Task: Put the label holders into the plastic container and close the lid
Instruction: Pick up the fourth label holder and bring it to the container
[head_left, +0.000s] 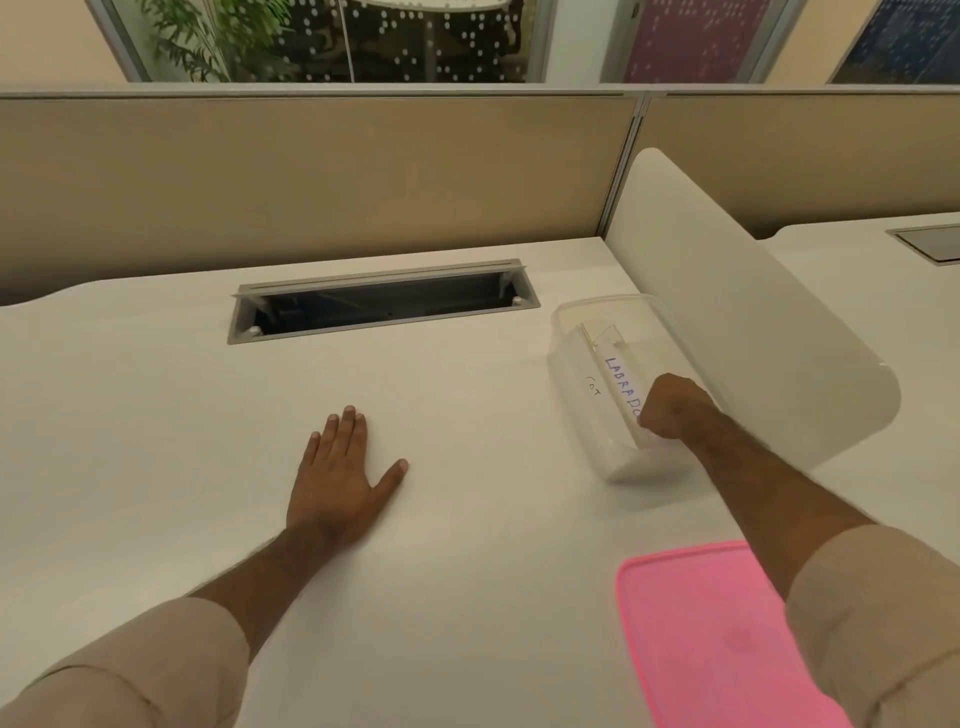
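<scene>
A pale, lightly grained desk (467, 519) fills most of the frame, backed by a tan partition panel (311, 176) across the upper part. Above it, glazing with a dotted pattern and a green plant (208, 36) are seen at the upper left. An open grey cable tray (384, 301) is set into the desk at centre. The left hand (337, 478) is laid flat on the desk, fingers spread and holding nothing. At the right, a clear plastic container (576, 374) stands beside a curved white divider (753, 322). The right hand (672, 408) is closed on a label holder (623, 384) marked "LABRADO", apparently lowered inside the container; a second label holder (593, 387) lies within. The pink lid (706, 639) lies on the desk at the lower right, apart from the container.
</scene>
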